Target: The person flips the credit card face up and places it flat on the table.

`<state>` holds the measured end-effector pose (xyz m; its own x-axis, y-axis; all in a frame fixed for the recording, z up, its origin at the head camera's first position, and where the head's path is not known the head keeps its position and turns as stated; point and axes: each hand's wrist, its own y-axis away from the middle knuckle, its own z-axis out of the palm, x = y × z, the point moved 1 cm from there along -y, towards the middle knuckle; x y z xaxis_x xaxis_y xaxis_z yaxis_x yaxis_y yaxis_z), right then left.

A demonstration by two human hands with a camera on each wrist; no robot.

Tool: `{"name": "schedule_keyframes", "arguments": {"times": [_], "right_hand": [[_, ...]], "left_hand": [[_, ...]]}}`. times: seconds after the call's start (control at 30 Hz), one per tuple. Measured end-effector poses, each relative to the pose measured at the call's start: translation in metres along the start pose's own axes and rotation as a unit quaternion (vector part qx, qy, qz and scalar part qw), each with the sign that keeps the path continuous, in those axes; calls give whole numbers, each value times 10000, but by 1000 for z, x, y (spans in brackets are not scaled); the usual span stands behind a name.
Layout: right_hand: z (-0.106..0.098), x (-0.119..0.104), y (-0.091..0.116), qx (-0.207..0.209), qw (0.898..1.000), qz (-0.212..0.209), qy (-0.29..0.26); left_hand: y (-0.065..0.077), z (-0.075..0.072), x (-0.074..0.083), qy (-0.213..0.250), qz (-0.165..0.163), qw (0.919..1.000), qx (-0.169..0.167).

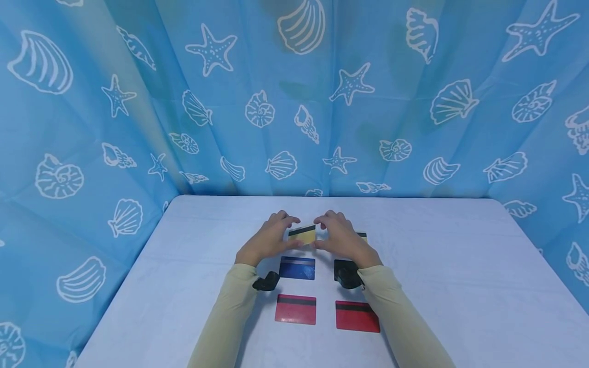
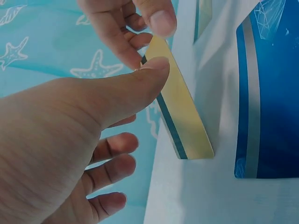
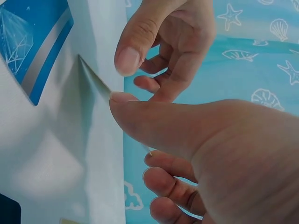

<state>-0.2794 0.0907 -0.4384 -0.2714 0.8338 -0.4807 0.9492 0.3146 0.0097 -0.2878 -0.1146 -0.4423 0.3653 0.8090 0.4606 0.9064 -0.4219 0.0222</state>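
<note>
A yellow card (image 1: 302, 235) with a dark stripe is tilted up off the table between both hands. My right hand (image 1: 339, 235) pinches its right end between thumb and fingers. Around the card's left side curves my left hand (image 1: 270, 236); its thumb (image 2: 152, 77) overlaps the card in the left wrist view. The right wrist view shows a gap between that thumb and the card, which appears there nearly edge-on (image 3: 96, 77). Just in front lies a blue card (image 1: 297, 268) with a grey stripe. Another yellow card (image 1: 363, 236) is mostly hidden behind the right hand.
A dark card (image 1: 339, 265) lies partly under the right wrist's camera (image 1: 349, 277). Closer to me are a pinkish-red card (image 1: 296, 310) and a red card (image 1: 357, 317), its edge by the right sleeve. The white table (image 1: 207, 230) meets a blue shell-patterned curtain (image 1: 276, 128).
</note>
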Motion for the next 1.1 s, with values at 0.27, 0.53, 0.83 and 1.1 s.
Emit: {"name": "schedule_keyframes", "arguments": {"times": [0.27,0.53,0.83,1.1], "right_hand": [[-3,-6,1,-13,10000,10,-15],[-5,-11,3,35,9999,-88,60],[-5,-14,5,134,9997,-149,117],[-1,-14,3,220,9987,-220,397]], "left_hand": [[-1,1,3,43,83,10000,-31],[0,0,10,79,107,9998,-114],[-1,3,11,61,197,9996,-184],[-4,7,10,-56,329,9994,-77]]}}
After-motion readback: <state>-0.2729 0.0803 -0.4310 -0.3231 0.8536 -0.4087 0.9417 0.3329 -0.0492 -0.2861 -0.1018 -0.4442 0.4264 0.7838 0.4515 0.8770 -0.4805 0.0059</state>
